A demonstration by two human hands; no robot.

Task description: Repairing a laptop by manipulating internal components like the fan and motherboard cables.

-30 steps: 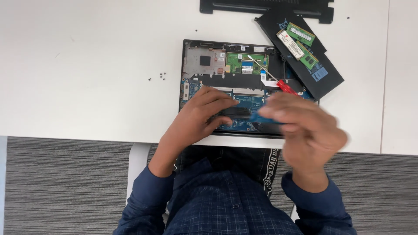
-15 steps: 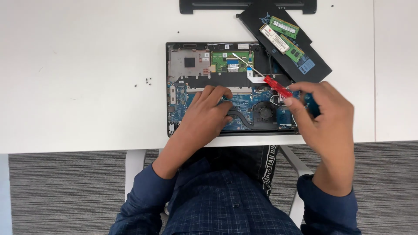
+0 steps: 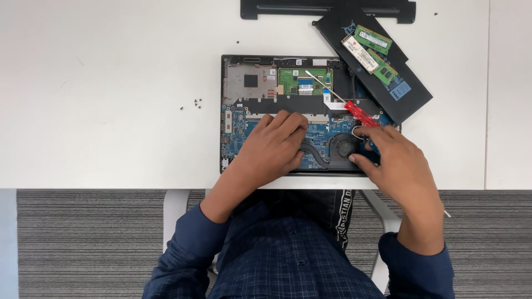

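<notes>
An opened black laptop base [image 3: 233, 111] lies on the white table with its blue circuit board, heat pipe and round black fan [image 3: 342, 148] exposed. My left hand [image 3: 274, 147] rests flat on the board left of the fan and holds nothing. My right hand [image 3: 396, 163] is over the laptop's right front corner. Its thumb and curled fingers touch the fan's right side, spread apart. A red-handled screwdriver [image 3: 360, 112] lies on the laptop just above those fingers, with its shaft pointing up-left over a green board [image 3: 302, 80].
A black cover panel [image 3: 415, 97] lies tilted at the laptop's upper right, with two green memory sticks [image 3: 372, 39] on it. A long black strip [image 3: 327, 8] sits at the table's far edge. Small loose screws [image 3: 195, 102] lie to the left. The table's front edge runs just below the laptop.
My right hand came down from mid-air onto the fan area at the laptop's right. My left hand stayed on the board. The screwdriver has not moved on the laptop.
</notes>
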